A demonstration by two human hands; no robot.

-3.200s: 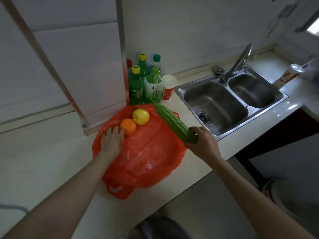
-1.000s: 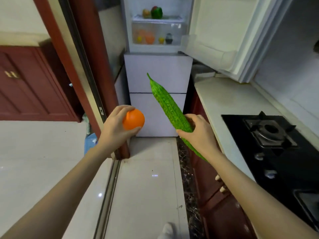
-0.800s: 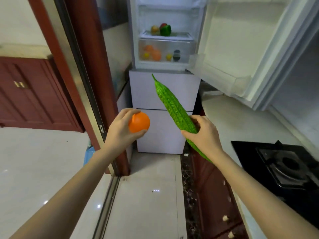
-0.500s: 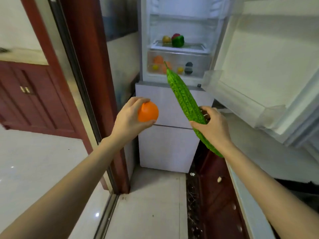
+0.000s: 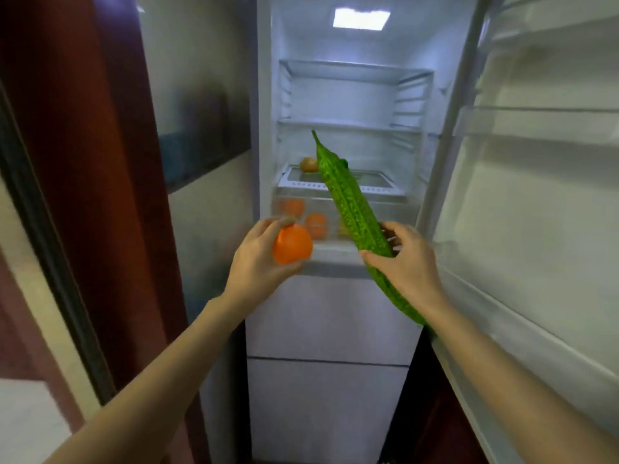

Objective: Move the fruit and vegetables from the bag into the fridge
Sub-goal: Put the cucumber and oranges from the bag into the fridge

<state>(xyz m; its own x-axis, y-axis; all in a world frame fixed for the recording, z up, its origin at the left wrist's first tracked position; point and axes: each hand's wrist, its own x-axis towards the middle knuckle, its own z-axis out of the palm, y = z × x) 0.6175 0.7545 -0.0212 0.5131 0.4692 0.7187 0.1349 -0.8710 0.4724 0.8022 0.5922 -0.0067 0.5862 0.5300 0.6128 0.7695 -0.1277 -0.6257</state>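
The fridge is seen with its upper door swung wide, so loading can be judged partly done. A yellowish fruit is set on the lowest shelf, and more oranges are visible in the clear drawer beneath; the upper shelves appear bare. Two items are not yet placed. The bitter gourd is clamped in the right hand, tip raised toward the shelves. The orange is gripped by the fingers of the left hand, just before the drawer. The bag is not in view.
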